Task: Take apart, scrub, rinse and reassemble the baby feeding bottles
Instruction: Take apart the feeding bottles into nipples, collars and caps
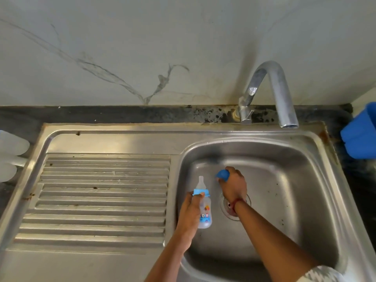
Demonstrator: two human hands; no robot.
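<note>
My left hand (190, 208) grips a small clear baby bottle (205, 212) with a blue collar and a clear teat pointing away from me, held over the left side of the steel sink basin (289, 180). Cartoon print shows on the bottle's body. My right hand (233, 186) is closed around a blue cap (222, 175), held above the basin floor just beyond the drain (230, 208). The two hands are a short gap apart. A red thread is tied round my right wrist.
A curved metal tap (272, 92) stands behind the basin; no water runs from it. The ribbed drainboard (101, 196) lies to the left. White plastic items (10, 151) sit at the far left edge. A blue container (361, 133) stands on the dark counter at right.
</note>
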